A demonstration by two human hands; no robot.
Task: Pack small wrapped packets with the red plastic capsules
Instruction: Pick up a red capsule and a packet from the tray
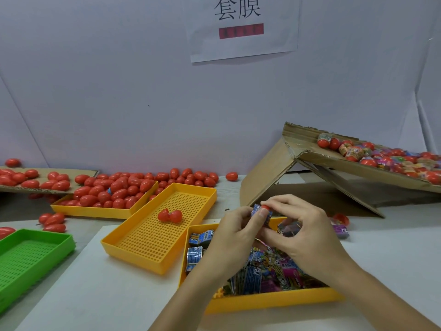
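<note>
Pinching a small wrapped packet point(260, 214) and red capsule piece point(265, 207) between both hands.
My left hand point(235, 231) and right hand point(301, 232) curl round it above the yellow packet tray point(272, 304).

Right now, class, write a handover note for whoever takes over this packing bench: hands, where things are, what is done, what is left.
Left hand and right hand together hold a wrapped packet with a red capsule piece at its top, above the packet tray.
Opened capsule lies in the middle yellow tray.
Empty capsules fill the far tray.
Done: wrapped pieces on the cardboard flap.
Left: many packets and capsules.
</note>
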